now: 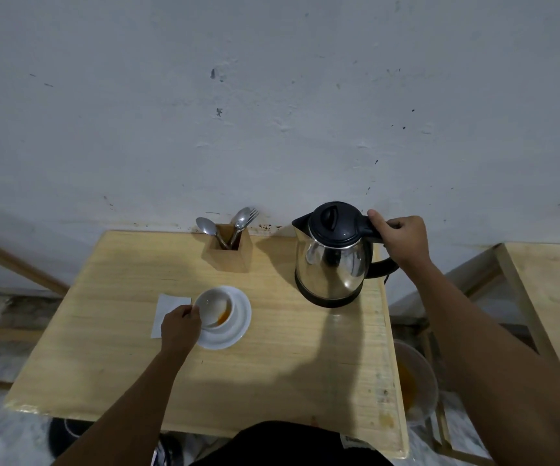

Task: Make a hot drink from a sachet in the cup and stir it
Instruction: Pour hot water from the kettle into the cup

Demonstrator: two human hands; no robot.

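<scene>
A white cup (216,307) stands tilted on a white saucer (240,322) in the middle of the wooden table (288,364). Orange-brown powder or liquid lies at the cup's right inner side. My left hand (181,326) grips the cup's left rim and tips it. A steel kettle (330,260) with a black lid stands at the back right of the table. My right hand (399,240) is closed around its black handle. A white sachet or paper (167,307) lies flat left of the saucer, partly under my left hand.
A wooden holder (230,250) with two spoons and a fork stands at the back against the wall. A bowl (416,385) with orange residue sits below the table's right edge. A second wooden table (554,297) stands at the right.
</scene>
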